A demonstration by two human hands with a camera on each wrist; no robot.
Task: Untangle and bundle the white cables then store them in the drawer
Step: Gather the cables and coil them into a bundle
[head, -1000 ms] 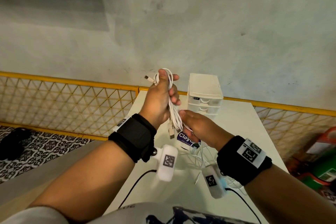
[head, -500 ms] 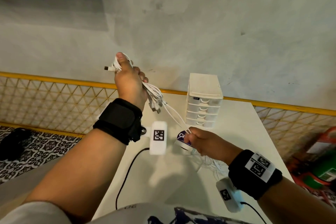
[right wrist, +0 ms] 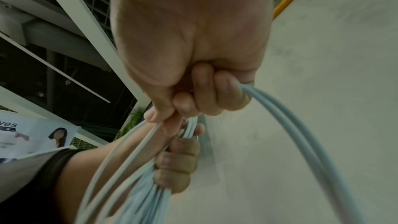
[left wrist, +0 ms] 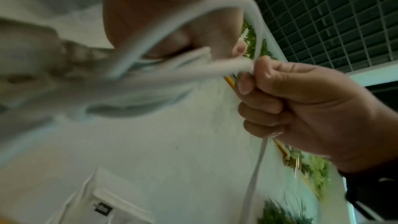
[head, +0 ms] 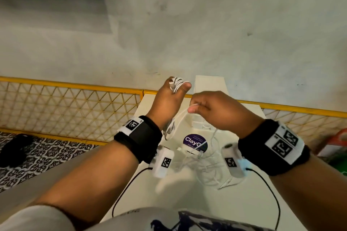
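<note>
While our left hand (head: 167, 103) clamps the gathered white cable loops (head: 178, 84) above the desk's far edge, our right hand (head: 214, 110) pinches the trailing cable strand (head: 215, 137), seemingly to feed another turn

Head view: looks forward and down from above onto both hands, the surface (head: 187, 202) and the wall behind. Left wrist view: very close, facing up along the left hand (left wrist: 172, 14), with the right hand (left wrist: 312, 108) alongside. Right wrist view: very close, facing along the right hand (right wrist: 193, 40) toward the left hand (right wrist: 176, 163). All three share the hands and the white cables (head: 177, 84).
</note>
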